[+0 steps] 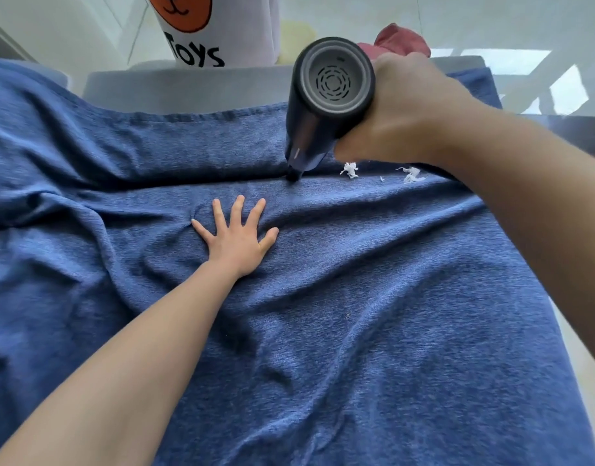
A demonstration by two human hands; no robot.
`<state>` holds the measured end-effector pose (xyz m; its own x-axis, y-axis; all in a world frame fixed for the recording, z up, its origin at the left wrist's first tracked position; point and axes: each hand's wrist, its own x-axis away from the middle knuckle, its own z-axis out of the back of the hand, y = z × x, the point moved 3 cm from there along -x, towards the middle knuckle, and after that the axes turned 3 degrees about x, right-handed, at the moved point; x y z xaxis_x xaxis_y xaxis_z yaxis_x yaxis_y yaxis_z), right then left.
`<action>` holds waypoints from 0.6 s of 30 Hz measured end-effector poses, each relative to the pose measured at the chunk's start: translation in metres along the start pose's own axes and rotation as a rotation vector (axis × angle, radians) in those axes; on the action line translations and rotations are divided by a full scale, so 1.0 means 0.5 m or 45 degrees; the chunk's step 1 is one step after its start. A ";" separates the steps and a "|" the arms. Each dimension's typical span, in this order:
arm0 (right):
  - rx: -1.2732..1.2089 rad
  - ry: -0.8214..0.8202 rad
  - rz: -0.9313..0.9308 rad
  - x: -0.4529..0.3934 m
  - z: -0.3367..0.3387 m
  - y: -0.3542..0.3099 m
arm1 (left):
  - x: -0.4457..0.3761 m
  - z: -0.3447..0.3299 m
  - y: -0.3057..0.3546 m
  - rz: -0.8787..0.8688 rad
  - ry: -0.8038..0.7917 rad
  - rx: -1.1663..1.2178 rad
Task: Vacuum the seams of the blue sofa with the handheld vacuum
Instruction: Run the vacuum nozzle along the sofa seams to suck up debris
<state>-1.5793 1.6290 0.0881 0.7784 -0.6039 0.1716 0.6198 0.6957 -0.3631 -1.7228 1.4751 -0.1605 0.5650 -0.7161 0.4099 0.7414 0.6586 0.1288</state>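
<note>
Now | right hand (414, 109) grips vacuum (323, 105) | left hand (237, 235) flat, below nozzle

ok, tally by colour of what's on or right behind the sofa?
Blue: 1, the sofa cover
Black: 1, the handheld vacuum
White: 3, two larger paper scraps and a tiny fleck
White with orange: 1, the Toys bin
Red: 1, a cloth item
Total: 7
</note>
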 end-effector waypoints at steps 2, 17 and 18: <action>-0.040 0.030 0.023 -0.008 0.001 0.000 | 0.005 -0.001 -0.002 -0.006 0.008 0.000; -0.102 -0.013 -0.024 -0.070 -0.037 0.043 | -0.019 -0.023 0.005 0.050 -0.073 -0.098; -0.110 -0.023 -0.023 -0.073 -0.043 0.045 | -0.020 -0.023 0.004 0.055 -0.080 -0.098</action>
<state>-1.5960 1.6585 0.0540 0.7693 -0.6085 0.1948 0.6234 0.6482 -0.4373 -1.7227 1.4809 -0.1747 0.5750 -0.6699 0.4697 0.7438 0.6672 0.0410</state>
